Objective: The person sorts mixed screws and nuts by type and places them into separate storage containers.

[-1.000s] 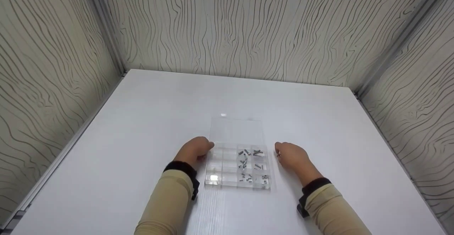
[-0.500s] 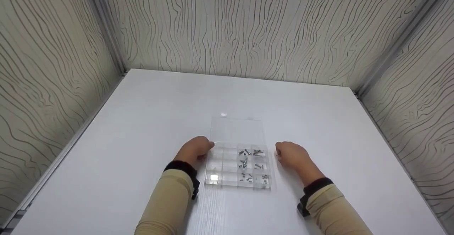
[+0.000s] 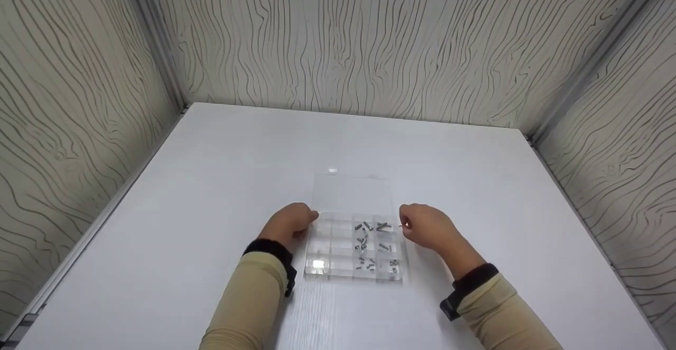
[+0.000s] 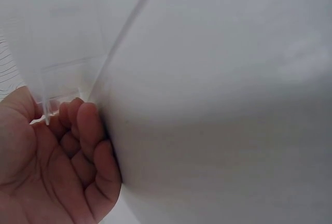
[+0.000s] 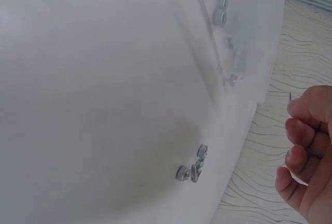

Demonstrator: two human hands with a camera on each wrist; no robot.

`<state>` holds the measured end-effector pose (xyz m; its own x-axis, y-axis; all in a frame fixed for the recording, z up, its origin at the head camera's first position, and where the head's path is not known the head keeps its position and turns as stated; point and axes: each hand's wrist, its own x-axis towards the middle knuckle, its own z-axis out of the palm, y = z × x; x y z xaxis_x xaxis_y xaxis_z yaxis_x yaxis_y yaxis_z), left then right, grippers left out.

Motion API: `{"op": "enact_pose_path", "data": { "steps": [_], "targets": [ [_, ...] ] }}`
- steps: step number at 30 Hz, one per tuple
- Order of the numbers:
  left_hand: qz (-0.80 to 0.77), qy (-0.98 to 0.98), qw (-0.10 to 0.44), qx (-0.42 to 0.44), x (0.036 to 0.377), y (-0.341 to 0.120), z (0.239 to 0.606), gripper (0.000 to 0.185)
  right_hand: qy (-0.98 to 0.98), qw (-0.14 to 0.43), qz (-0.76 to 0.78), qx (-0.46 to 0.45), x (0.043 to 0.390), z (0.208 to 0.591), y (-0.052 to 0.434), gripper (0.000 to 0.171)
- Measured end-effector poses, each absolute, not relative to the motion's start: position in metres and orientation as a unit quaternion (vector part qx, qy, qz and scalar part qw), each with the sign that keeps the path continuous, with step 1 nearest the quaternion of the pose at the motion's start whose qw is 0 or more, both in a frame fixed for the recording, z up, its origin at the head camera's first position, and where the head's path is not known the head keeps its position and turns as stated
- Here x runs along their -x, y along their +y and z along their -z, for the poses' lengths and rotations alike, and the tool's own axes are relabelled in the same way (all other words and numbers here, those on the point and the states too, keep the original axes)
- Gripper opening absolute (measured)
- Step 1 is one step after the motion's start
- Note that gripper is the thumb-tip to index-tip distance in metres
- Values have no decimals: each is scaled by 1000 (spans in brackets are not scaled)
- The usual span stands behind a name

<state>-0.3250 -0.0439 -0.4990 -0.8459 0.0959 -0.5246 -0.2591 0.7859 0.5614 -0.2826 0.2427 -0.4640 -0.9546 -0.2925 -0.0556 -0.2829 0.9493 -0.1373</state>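
A clear plastic compartment box (image 3: 342,247) lies on the white table with its lid (image 3: 351,192) folded back. My left hand (image 3: 288,223) grips the far left corner; in the left wrist view its thumb and curled fingers are around the plastic edge (image 4: 47,111). My right hand (image 3: 429,226) is beside the far right corner, pinching a thin metal pin-like piece (image 5: 291,97) whose kind is too small to tell. Several screws (image 3: 382,227) and small metal parts (image 3: 362,243) lie in the two right-hand columns. The left columns show no parts.
Several loose nuts and screws (image 5: 195,166) lie on the table beneath my right hand, hidden from the head view. Wood-patterned panels (image 3: 338,38) rise behind the table (image 3: 253,149) and on both sides.
My right hand has moved left and a little away from me, from outside the box to its far right corner, the small metal piece showing at the fingertips. My left hand has stayed put.
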Motion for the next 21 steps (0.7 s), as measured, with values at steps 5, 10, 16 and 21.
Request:
{"op": "enact_pose_path", "data": {
  "steps": [5,10,16,21],
  "targets": [
    [-326,903,276,42,325,-44,498,55,981,42,64,179,274,461,231,13],
    [-326,901,280,55,325,-44,499,53,969,82,77,218,264,462,215,14],
    [-339,896,279,62,324,-43,498,53,955,92,82,270,256,463,201,16],
    [-340,897,278,56,323,-43,498,53,947,77,77,301,254,462,196,16]
  ]
}}
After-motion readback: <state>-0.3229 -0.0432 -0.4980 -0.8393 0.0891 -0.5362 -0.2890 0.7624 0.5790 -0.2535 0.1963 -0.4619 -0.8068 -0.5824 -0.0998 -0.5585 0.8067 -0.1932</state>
